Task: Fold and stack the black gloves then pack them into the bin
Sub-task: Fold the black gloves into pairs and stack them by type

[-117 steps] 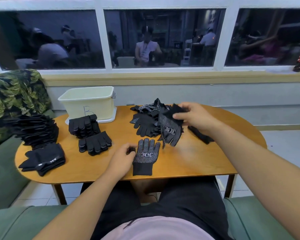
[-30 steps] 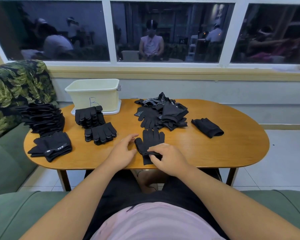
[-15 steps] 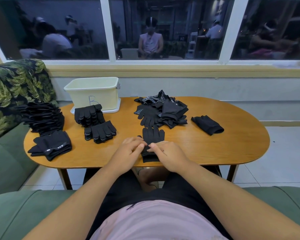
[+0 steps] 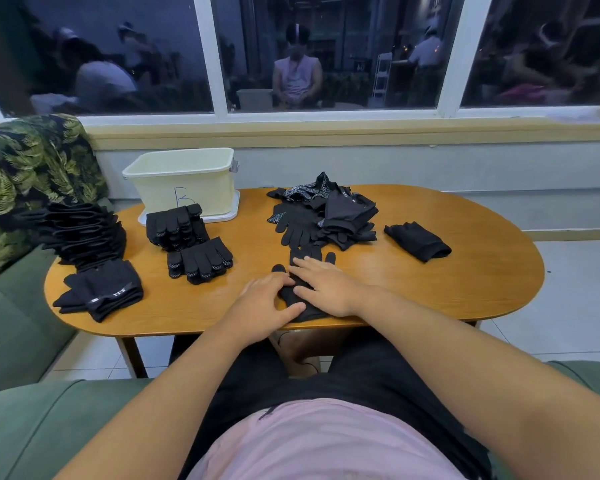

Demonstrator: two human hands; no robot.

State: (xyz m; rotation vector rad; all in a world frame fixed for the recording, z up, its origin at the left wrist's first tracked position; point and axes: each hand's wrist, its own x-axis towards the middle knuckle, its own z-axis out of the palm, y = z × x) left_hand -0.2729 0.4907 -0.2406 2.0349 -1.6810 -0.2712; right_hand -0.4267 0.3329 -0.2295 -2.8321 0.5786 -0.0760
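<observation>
Clearly, the folding step is in hand: a flat black glove (image 4: 314, 252), possibly two laid one on the other, is held down at the near edge of the table (image 4: 447, 289), its fingers pointing away toward the loose pile (image 4: 323, 216) of unfolded gloves. The right hand (image 4: 329, 289) is laid flat across the glove's palm with straight, spread fingers, pressing rather than gripping. The left hand (image 4: 262, 301) is rested at the glove's left side near the cuff, its fingers loosely bent and its thumb laid along the near edge; no pinch can be made out, so nothing is judged to be gripped. Folded bundles (image 4: 198, 259) are stacked just in front of the bin (image 4: 184, 183), which stands at the far left of the table, and a flat stack (image 4: 101, 289) is placed at the table's left end. One folded glove (image 4: 418, 240) is set apart on the right. The bin's inside is hidden from this angle, but with so many bundles outside it, packing is judged to lie well ahead. For the next move, the finger end would probably need to be lifted and brought back over the cuff, with one hand kept on the cloth so the layers are not shifted, and the crease pressed flat before the bundle is added to a stack.
</observation>
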